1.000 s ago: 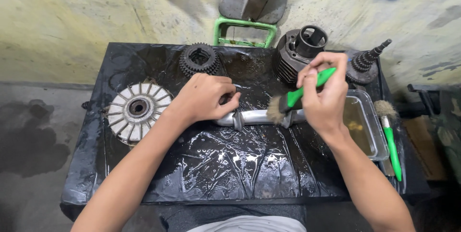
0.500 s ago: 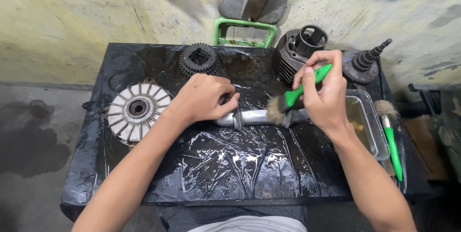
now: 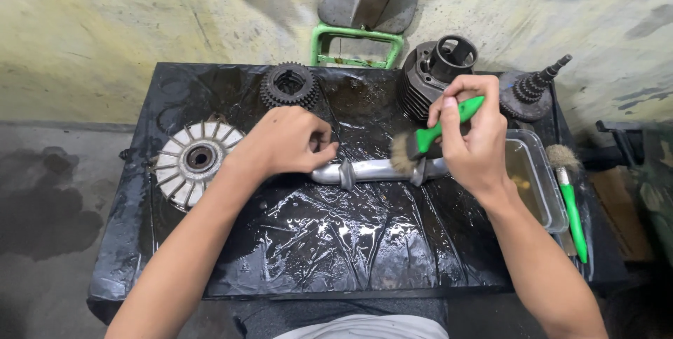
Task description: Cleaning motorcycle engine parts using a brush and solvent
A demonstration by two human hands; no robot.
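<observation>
Left hand [image 3: 287, 143] clamped on silver shaft [image 3: 375, 169] at table centre; right hand [image 3: 470, 136] fingers wrapped round green-handled brush [image 3: 427, 144], bristles on shaft. Best: steady shaft, short strokes toward 3 o'clock tray [image 3: 543, 192].

The left hand [image 3: 287, 141] pressed down on one end of a silver metal shaft [image 3: 378, 170] that lay across a wet black plastic sheet [image 3: 315, 234]. The right hand [image 3: 471, 136] gripped a green-handled brush [image 3: 427, 141], its bristles touching the shaft. A finned white disc [image 3: 196, 161] sat just left of the left hand, a gear cluster [image 3: 289, 85] beyond it. A finned cylinder [image 3: 431, 76] stood beyond the right hand, a clear tray [image 3: 543, 185] and second brush [image 3: 569, 195] to its right.
</observation>
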